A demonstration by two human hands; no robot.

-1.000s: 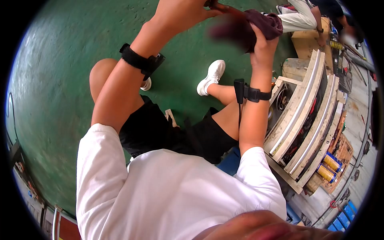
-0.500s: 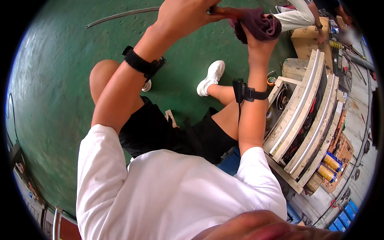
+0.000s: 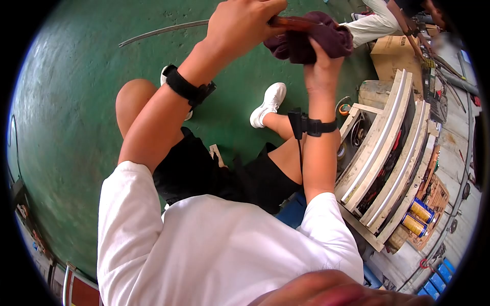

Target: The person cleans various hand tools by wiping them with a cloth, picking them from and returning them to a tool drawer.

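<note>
My left hand (image 3: 244,24) is closed around one end of a reddish-brown bar (image 3: 292,23), glossy and wood-like, at the top of the head view. A dark maroon cloth (image 3: 331,40) is bunched against the bar's other end. From below, my right hand (image 3: 324,71) grips this cloth, its thumb pressed up into the folds. Most of the right fingers are hidden by the cloth, and so is the bar's far end. Both forearms reach forward above the green floor (image 3: 76,117), each with a black strap at the wrist.
On the right stands a pale slatted wooden frame (image 3: 380,143) with tools inside. Two yellow-and-blue cans (image 3: 416,224) lie beyond it. A cardboard box (image 3: 395,58) and another person's arm (image 3: 408,30) are at upper right. A thin curved strip (image 3: 163,31) lies on the floor.
My right hand and the cloth have shifted left along the bar, toward my left hand. The cloth now covers more of the bar's middle. The whole view has tilted slightly.
</note>
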